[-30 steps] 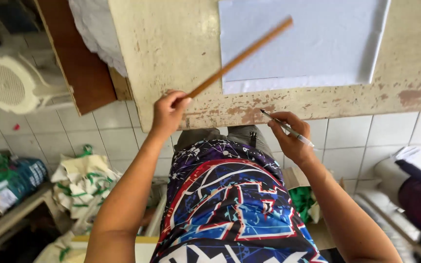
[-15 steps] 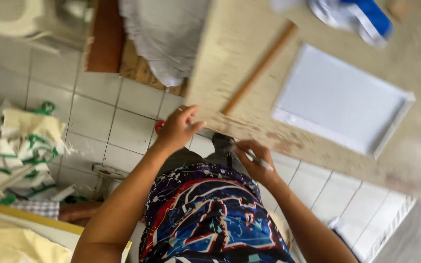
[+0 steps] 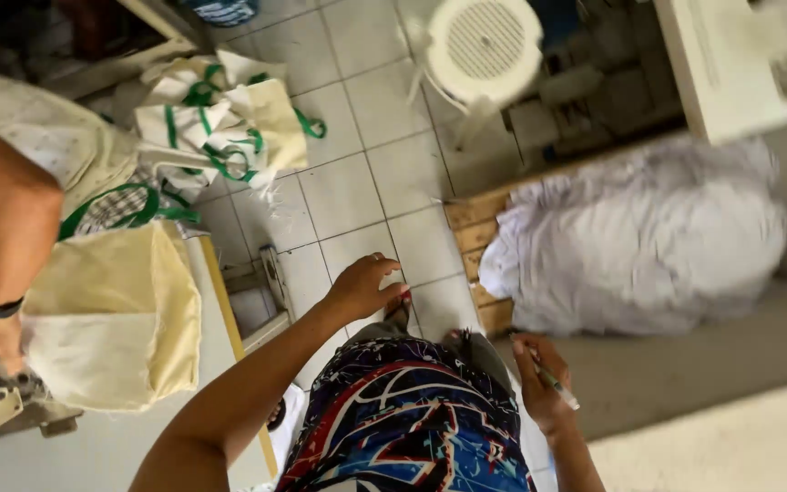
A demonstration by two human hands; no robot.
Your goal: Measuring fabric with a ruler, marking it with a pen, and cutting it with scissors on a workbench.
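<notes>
Since the earlier frames my view has swung away from the pale work surface with its white sheet and long wooden stick, none of which show now; white floor tiles (image 3: 357, 187) fill the middle of the frame instead.

Left hand (image 3: 363, 284), centre of frame: empty, fingers loosely curled and slightly spread, hanging over the tiles. It touches nothing I can make out. The stick it held earlier is gone from it.

Right hand (image 3: 539, 387), lower centre-right: closed around a slim green-and-white pen (image 3: 553, 383), whose tip points toward the lower right. Same grip as before.

Between both arms, at bottom centre, my patterned blue, red and white garment (image 3: 412, 428).

Right of centre: a crumpled heap of white cloth (image 3: 639, 241) lying partly on a low wooden pallet (image 3: 471, 223). Above it, top centre, a round white plastic fan (image 3: 485, 41) on the floor.

Upper left: a pile of cream fabric bags with green handles (image 3: 220, 114). Left centre: a cream cloth piece (image 3: 111, 314) draped over the edge of a white surface (image 3: 93, 446). A second person's bare arm (image 3: 6, 228), with a dark wristband, reaches down at the far left edge; its hand rests against that cloth.
</notes>
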